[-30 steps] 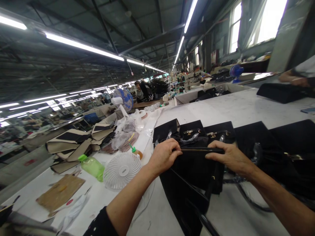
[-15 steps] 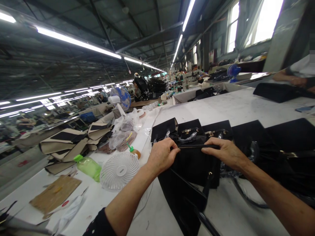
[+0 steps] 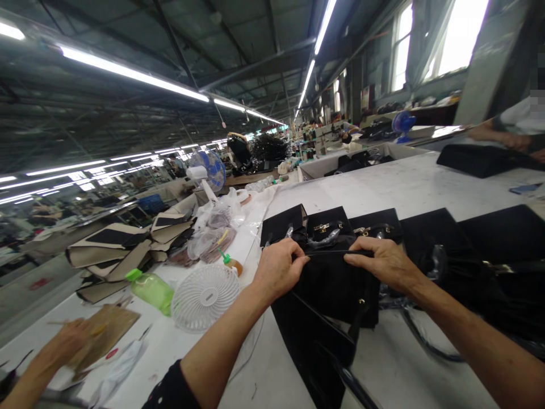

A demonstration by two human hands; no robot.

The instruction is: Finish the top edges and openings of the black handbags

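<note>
Right of the white fan (image 3: 205,298), the left hand (image 3: 279,267) and right hand (image 3: 385,264) pinch what looks like the upper edge of a black bag (image 3: 334,289) between their fingers (image 3: 355,260).

bag (image 3: 334,289): black; bottle (image 3: 152,291): green; table fan (image 3: 206,297): white; sleeve (image 3: 172,385): black, apparently pale-dotted
</note>
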